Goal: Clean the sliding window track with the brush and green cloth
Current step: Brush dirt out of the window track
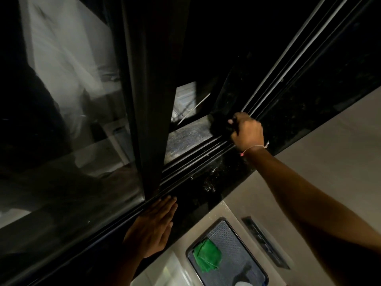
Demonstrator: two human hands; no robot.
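My right hand [246, 132] has its fingers curled tight around the dark bristly brush [219, 123] on the black sliding window track [198, 148]. Left hand [152, 228] lies flat, fingers spread, holding nothing. The crumpled green cloth [207, 255] sits at 5 o'clock in the blue tray [245, 254].

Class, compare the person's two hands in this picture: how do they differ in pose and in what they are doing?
The right hand is closed around a dark brush at the window track; the left hand lies flat and empty on the dark sill. The right reaches farther along the track. Both are bare.
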